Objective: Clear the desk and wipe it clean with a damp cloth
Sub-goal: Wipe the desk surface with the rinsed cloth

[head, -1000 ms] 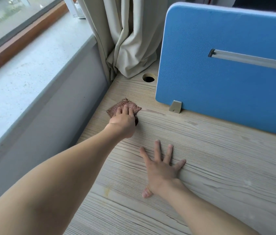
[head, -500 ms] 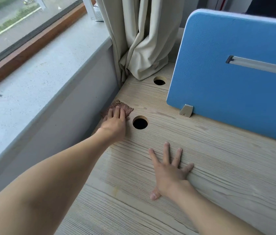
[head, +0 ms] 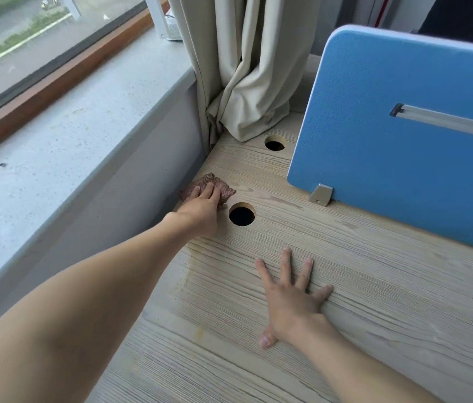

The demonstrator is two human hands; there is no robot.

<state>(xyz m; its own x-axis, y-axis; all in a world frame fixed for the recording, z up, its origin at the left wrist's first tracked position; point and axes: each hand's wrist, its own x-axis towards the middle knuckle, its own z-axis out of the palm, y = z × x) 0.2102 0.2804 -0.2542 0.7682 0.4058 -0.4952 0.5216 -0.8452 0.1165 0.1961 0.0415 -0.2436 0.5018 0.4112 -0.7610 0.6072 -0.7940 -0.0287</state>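
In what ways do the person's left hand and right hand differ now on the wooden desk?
The left hand presses a small brown cloth at the window edge of the pale wood-grain desk; the right hand rests on bare wood. The left hand's fingers lie together; the right hand's are spread wide. Both lie palm down with straight fingers.

The desk (head: 375, 286) is pale beige wood with fine grey grain lines, and it has a small yellowish stain (head: 199, 332) near its left edge. The cloth (head: 218, 183) is reddish brown. The partition panel (head: 389, 175) is bright blue with a lighter edge; its rail (head: 447, 122) and bracket (head: 321, 194) are silver grey. The curtain (head: 258, 68) is plain beige, the window sill (head: 69, 141) is grey-white with dark speckles, and the window frame (head: 55, 82) is brown
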